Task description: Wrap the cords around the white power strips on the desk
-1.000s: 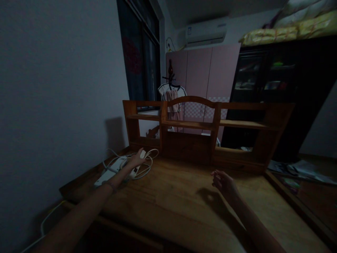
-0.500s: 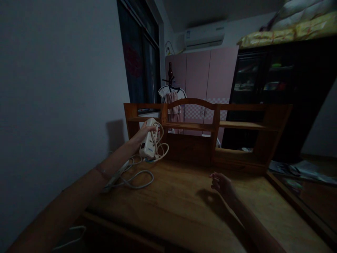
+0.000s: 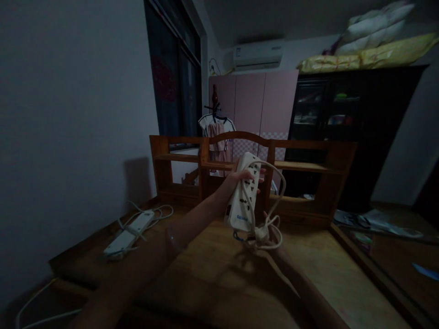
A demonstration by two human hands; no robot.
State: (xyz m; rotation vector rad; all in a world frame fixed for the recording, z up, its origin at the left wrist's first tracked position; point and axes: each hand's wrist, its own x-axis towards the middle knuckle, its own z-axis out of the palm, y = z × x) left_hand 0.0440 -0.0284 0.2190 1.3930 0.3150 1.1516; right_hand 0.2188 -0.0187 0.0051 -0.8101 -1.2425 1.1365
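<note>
My left hand [image 3: 236, 179] is wrapped round the top of a white power strip [image 3: 244, 192], holding it upright in the air above the wooden desk [image 3: 212, 260]. Its white cord [image 3: 265, 230] hangs in a coiled bundle under the strip. My right hand [image 3: 274, 235] is just below, at the cord bundle, mostly hidden behind it; I cannot make out its fingers. A second white power strip [image 3: 128, 228] with its own cord lies flat on the desk at the far left.
A wooden shelf unit [image 3: 254, 173] stands along the back of the desk. The wall is close on the left. Behind are a pink wardrobe [image 3: 260, 105], a dark cabinet [image 3: 343, 128] and papers [image 3: 373, 219] at the right.
My left hand lifted one power strip off the desk's left side and carried it right and up. My right hand rose to the hanging cord. The camera turned right.
</note>
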